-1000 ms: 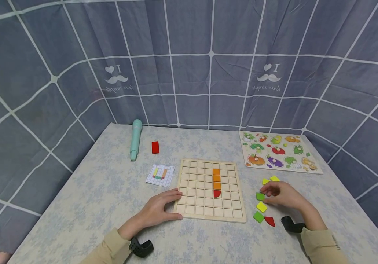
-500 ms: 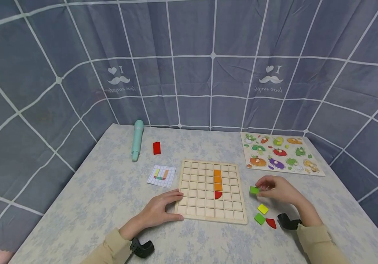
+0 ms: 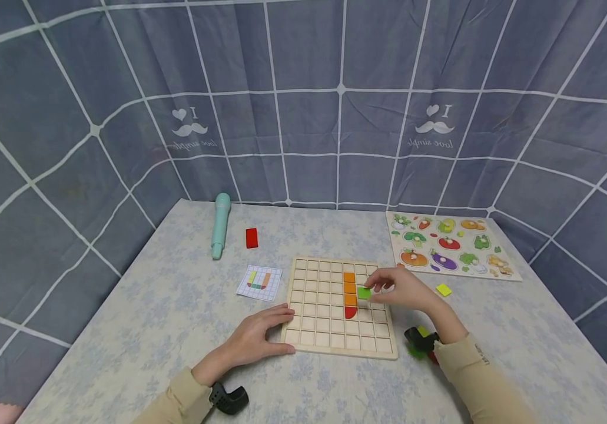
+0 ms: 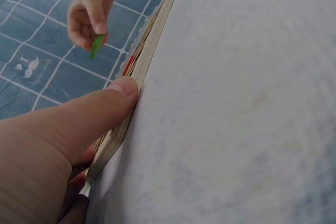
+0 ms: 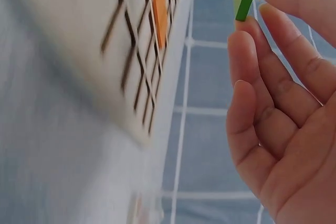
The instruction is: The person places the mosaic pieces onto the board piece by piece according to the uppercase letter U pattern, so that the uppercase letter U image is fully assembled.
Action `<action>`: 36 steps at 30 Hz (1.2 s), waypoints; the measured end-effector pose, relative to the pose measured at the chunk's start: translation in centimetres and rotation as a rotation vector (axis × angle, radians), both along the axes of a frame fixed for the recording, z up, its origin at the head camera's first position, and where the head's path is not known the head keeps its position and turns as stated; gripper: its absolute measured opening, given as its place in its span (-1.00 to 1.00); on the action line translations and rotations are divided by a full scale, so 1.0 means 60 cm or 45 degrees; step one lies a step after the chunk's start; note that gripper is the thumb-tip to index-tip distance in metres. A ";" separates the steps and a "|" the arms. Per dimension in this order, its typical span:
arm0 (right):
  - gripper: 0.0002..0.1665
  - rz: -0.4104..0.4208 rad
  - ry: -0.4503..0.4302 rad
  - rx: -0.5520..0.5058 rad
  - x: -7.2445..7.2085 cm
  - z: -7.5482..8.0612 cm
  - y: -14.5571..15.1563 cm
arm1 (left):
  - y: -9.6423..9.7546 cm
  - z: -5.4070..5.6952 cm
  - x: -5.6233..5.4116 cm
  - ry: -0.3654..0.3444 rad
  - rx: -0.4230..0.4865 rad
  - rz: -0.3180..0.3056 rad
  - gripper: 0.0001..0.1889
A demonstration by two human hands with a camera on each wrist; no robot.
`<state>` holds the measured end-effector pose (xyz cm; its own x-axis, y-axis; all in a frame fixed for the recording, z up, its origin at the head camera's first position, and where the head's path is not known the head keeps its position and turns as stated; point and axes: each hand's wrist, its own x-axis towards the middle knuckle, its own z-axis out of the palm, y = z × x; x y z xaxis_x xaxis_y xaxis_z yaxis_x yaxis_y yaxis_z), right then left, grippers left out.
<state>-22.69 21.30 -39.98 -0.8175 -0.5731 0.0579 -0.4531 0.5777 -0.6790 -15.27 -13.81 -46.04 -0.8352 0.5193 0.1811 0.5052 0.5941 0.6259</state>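
A wooden grid board (image 3: 321,325) lies on the table with a column of orange tiles (image 3: 349,288) and a red rounded tile (image 3: 351,312) at its lower end. My left hand (image 3: 254,334) rests at the board's near left corner, thumb along the near edge and fingertips on the left edge. Over the board, my right hand (image 3: 405,290) pinches a green square tile (image 3: 364,292) between thumb and fingertips, just right of the orange column. The left wrist view shows this green tile (image 4: 96,46) edge-on. Left of the board lies a printed pattern card (image 3: 259,282).
One yellow tile (image 3: 443,290) lies right of the board. Other loose tiles are partly hidden beneath the black right wrist strap (image 3: 421,340). A vegetable puzzle board (image 3: 448,250) sits at the back right; a teal microphone-shaped object (image 3: 220,227) and red block (image 3: 251,238) are at the back left.
My right hand has picked up the green tile from the loose tiles on the right and carried it left over the board. The left hand has stayed at the board's corner.
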 end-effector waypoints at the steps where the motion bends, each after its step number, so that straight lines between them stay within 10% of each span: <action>1: -0.76 0.025 -0.010 -0.006 -0.002 -0.002 -0.009 | 0.000 0.000 0.000 0.001 0.000 0.000 -0.29; 36: -0.71 0.173 -0.178 0.070 -0.006 -0.039 -0.094 | 0.000 0.001 0.001 0.036 -0.029 -0.007 -0.29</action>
